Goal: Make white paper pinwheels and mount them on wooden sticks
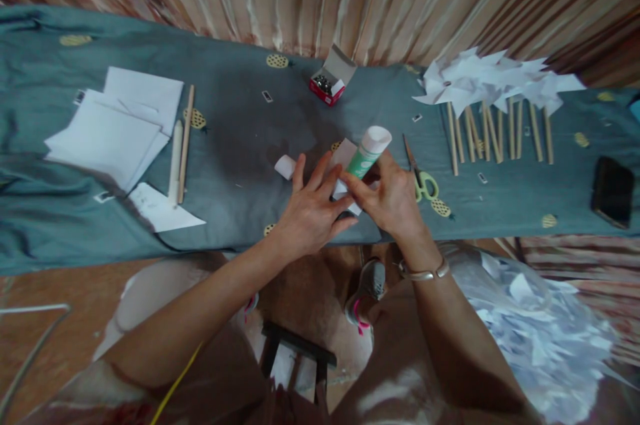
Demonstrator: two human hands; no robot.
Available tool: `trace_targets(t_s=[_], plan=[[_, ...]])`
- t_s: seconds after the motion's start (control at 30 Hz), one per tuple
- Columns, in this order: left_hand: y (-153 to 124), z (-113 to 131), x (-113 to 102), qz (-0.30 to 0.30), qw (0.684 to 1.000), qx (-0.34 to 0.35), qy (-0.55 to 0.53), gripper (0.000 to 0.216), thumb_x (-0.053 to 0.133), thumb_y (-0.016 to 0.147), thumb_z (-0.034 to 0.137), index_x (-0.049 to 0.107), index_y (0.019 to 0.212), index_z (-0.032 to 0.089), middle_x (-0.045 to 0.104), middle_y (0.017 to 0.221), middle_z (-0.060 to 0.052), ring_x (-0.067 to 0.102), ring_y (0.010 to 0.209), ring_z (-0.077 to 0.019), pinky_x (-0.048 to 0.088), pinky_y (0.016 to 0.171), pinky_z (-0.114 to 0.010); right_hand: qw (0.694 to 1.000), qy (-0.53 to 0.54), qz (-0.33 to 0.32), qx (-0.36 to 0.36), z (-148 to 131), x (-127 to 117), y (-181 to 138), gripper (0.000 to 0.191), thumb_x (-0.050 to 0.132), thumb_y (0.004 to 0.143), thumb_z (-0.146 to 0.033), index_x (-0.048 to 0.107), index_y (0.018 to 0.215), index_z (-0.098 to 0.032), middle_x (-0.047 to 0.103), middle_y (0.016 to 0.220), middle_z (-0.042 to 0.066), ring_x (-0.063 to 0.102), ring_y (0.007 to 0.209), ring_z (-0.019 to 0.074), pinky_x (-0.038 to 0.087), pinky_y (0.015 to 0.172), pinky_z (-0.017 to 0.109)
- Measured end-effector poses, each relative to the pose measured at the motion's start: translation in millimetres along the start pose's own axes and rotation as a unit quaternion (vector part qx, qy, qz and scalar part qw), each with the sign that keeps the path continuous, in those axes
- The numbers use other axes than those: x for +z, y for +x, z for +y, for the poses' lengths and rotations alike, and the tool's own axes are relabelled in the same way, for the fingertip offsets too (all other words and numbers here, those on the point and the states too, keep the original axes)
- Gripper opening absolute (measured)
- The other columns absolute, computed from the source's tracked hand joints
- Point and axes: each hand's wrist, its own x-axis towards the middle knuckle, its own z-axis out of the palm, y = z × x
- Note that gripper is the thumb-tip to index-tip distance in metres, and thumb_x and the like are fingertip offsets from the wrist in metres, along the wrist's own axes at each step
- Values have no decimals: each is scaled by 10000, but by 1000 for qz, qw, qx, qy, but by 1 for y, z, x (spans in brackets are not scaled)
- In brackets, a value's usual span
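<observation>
My right hand (395, 201) is closed around a green and white glue stick (370, 151), held tilted with its white end up and to the right. My left hand (310, 208) lies flat with fingers spread on a small white piece of paper (345, 157) on the teal cloth. A small white cap-like piece (285, 166) lies just left of my left fingers. Both hands sit near the table's front edge, close together.
The teal cloth-covered table (235, 138) holds white paper sheets (115, 131) and two sticks (181, 145) at left, a red box of pins (330, 81) behind, scissors (423, 181), several paper pinwheels on sticks (495, 105) and a black phone (613, 191) at right. A bag of paper scraps (540, 331) lies below.
</observation>
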Motion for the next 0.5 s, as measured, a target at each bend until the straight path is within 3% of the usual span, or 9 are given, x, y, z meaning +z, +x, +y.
trace_targets(t_s=[0.5], plan=[[0, 0, 0, -7, 1000, -7, -5, 353, 623, 824, 449, 640, 1132, 278, 489, 1403, -111, 277, 1393, -386, 86, 1078, -720, 1000, 7, 6, 14, 6, -4, -3, 337, 622, 795, -502, 561, 900, -187, 622, 653, 14, 576, 575, 184, 417, 565, 299]])
